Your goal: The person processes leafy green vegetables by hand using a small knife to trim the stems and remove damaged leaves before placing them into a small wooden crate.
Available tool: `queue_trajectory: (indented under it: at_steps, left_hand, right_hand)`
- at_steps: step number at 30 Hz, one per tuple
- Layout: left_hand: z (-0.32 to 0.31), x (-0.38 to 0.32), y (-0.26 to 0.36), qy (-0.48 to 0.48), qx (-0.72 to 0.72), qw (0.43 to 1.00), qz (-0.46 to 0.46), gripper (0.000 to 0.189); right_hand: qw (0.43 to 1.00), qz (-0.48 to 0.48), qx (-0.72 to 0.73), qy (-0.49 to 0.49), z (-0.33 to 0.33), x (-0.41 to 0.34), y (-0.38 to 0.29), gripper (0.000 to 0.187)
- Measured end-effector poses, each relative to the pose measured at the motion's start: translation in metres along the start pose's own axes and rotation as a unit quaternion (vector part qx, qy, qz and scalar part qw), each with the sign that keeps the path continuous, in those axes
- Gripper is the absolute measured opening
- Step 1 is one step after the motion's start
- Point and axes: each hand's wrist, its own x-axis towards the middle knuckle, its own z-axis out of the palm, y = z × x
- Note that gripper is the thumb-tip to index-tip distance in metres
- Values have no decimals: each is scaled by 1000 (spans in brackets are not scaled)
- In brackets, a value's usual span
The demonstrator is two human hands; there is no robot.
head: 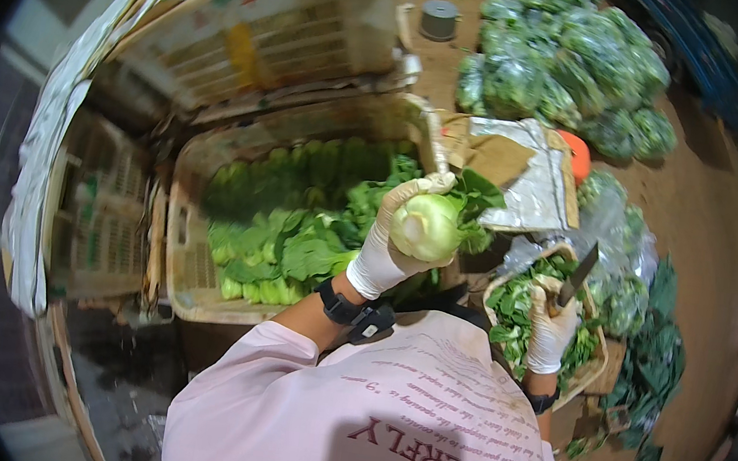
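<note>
In a white glove, my left hand [388, 250] grips a head of bok choy [426, 227], its pale cut base turned up towards me and its leaves pointing right. Beneath and left of it, a large plastic crate [220, 316] holds rows of green bok choy [284, 248]. My right hand [552, 329], also gloved, is closed around the handle of a knife [577, 275] whose blade points up and away. This hand is above a smaller basket [594, 369] of loose leaves and trimmings [510, 317].
Stacked crates [282, 33] rise behind and left of the large crate. Bagged greens [570, 55] are piled on the floor at the far right. A flattened carton [527, 181], an orange object [575, 155], a grey cylinder [439, 20] and dark loose leaves [649, 368] lie around.
</note>
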Motion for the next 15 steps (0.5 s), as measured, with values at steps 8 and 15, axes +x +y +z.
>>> queue_trajectory:
  at_steps: [8, 15]
  left_hand:
    - [78, 13, -8, -63, -362, 827, -425, 60]
    - [148, 29, -14, -285, -240, 833, -409, 56]
  right_hand:
    - [996, -31, 16, 78, -52, -2, -29, 29]
    - [976, -107, -149, -114, -78, 19, -45, 63]
